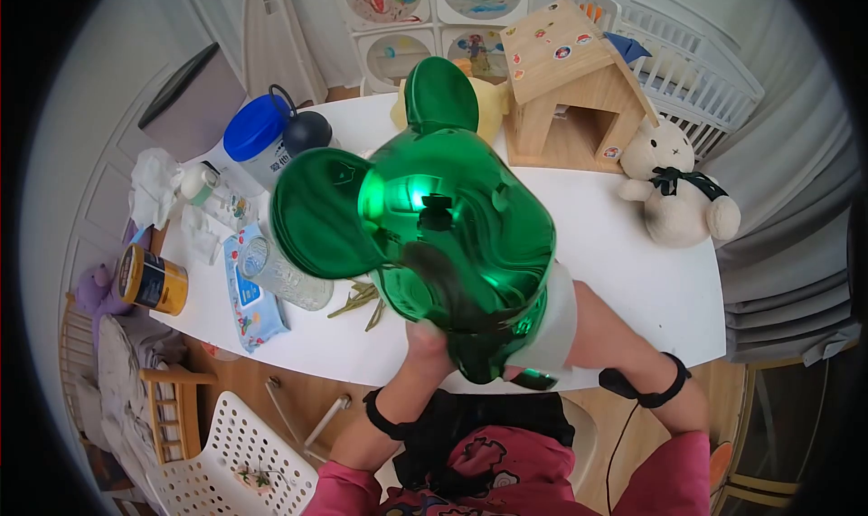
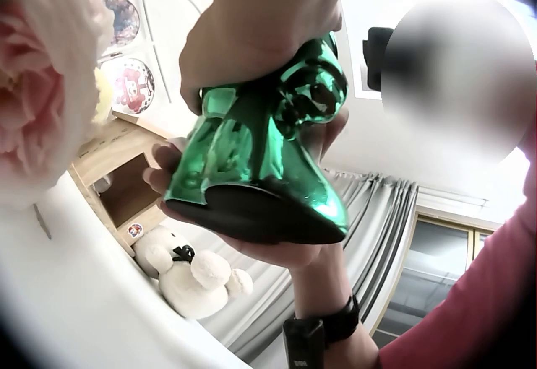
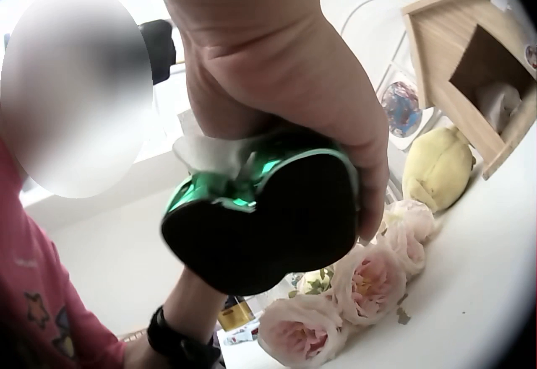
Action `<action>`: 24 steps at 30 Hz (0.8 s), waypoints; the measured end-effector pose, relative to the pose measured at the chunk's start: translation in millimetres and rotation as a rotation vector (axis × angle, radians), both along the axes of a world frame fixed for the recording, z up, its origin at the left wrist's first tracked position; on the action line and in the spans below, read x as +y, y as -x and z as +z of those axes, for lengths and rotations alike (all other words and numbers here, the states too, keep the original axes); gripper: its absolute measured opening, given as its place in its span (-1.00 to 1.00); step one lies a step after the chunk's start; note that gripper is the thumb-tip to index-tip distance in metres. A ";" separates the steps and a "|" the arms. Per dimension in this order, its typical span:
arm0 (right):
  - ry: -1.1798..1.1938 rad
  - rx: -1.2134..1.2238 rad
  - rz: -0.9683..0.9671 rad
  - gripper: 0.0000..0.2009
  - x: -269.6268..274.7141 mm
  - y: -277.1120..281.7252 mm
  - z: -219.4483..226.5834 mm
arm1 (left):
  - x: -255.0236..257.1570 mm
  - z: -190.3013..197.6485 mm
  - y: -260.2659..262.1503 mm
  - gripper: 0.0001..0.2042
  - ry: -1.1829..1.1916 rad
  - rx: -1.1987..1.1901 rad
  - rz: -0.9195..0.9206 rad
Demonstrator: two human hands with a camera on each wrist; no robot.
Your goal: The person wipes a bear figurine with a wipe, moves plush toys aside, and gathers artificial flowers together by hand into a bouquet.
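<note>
A shiny metallic green bear figurine (image 1: pixel 461 217) with big round ears is held tilted over the white table (image 1: pixel 633 290). My left hand (image 1: pixel 429 346) grips it low on its body. In the left wrist view its flat dark base (image 2: pixel 260 214) shows, and my right hand (image 2: pixel 281 254) curls round the lower part from the far side. A thin white sheet (image 1: pixel 562 321), like a wipe, lies between my right hand and the figurine. Most of the right hand is hidden behind the figurine in the head view.
At the left stand a glass jar (image 1: pixel 307 285), a wipes pack (image 1: pixel 253 290), a yellow can (image 1: pixel 154 279) and a blue-lidded tub (image 1: pixel 258 132). Pink flowers (image 3: pixel 369 281) lie beneath the figurine. A wooden house (image 1: pixel 579 91) and a white plush toy (image 1: pixel 678 199) stand behind, right.
</note>
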State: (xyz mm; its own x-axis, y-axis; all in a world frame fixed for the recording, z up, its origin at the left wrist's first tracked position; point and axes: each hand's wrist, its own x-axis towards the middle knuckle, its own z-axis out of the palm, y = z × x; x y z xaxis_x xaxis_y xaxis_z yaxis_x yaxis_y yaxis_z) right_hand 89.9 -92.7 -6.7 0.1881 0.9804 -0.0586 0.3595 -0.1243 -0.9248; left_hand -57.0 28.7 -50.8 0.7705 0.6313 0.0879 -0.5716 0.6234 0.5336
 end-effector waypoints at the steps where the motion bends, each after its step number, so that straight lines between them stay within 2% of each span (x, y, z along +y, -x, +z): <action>1: 0.000 0.000 0.001 -0.22 -0.4 4.4 0.0 | 1.1 -4.3 -1.5 -0.05 0.000 0.000 0.001; 3: -0.067 -0.091 -0.048 -0.22 2.1 14.0 5.3 | 2.2 -8.9 -4.4 -0.06 -0.121 0.046 -0.100; 5: -0.044 -0.153 -0.016 -0.14 2.9 20.3 10.3 | -6.5 -7.7 -6.5 -0.10 -0.187 0.069 -0.074; 7: -0.188 0.136 -0.269 -0.08 0.5 34.4 9.2 | -17.3 1.0 -6.2 -0.16 -0.269 0.226 0.048; 8: -0.229 -0.229 -0.204 -0.06 2.7 33.0 15.0 | -19.2 12.5 -6.5 -0.27 -0.443 0.221 -0.004; 9: -0.229 -0.230 -0.213 -0.06 3.3 27.1 15.9 | -19.5 22.2 -6.7 -0.27 -0.444 0.219 -0.013; 11: -0.249 -0.005 -0.200 -0.10 4.4 16.6 16.8 | -15.1 38.4 -3.9 -0.29 -0.287 0.293 -0.263; 12: -0.210 0.083 -0.197 -0.24 0.0 17.1 24.5 | -15.5 42.5 -7.1 -0.25 -0.454 0.273 -0.222; 13: -0.213 0.082 -0.193 -0.24 -1.5 12.1 24.2 | -12.5 40.6 -6.7 -0.25 -0.456 0.273 -0.218; 15: -0.019 0.378 -0.024 -0.39 -4.2 0.7 22.3 | -5.4 33.9 -5.7 -0.23 -0.616 0.245 -0.268; 16: -0.087 0.280 -0.024 -0.47 -5.7 0.8 21.1 | -10.8 57.8 -1.3 -0.28 -0.543 0.242 -0.272; 17: -0.085 0.280 -0.024 -0.47 -6.9 1.4 19.7 | -7.1 65.4 2.3 -0.28 -0.542 0.242 -0.273; 19: -0.079 0.571 -0.224 -0.42 -8.4 3.5 16.8 | 5.5 73.5 11.9 -0.35 -1.374 0.611 -0.125; 21: -0.098 0.627 -0.233 -0.39 -15.6 -0.7 17.6 | 8.2 76.8 14.9 -0.38 -1.353 0.592 -0.112; 23: -0.165 0.884 -0.292 -0.36 -19.5 -5.0 14.1 | 11.1 75.4 13.1 -0.40 -1.334 0.570 -0.095; 24: -0.189 0.925 -0.332 -0.36 -22.7 -7.8 9.7 | 14.3 68.6 8.4 -0.41 -1.093 0.532 -0.134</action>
State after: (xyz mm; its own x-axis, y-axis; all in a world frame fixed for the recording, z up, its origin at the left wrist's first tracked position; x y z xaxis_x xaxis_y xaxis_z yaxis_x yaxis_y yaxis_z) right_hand 97.7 -115.4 3.0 0.4134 0.8949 -0.1684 -0.5374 0.0904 -0.8384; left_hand -65.4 43.0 17.8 0.9253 0.3354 0.1767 -0.0882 -0.2629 0.9608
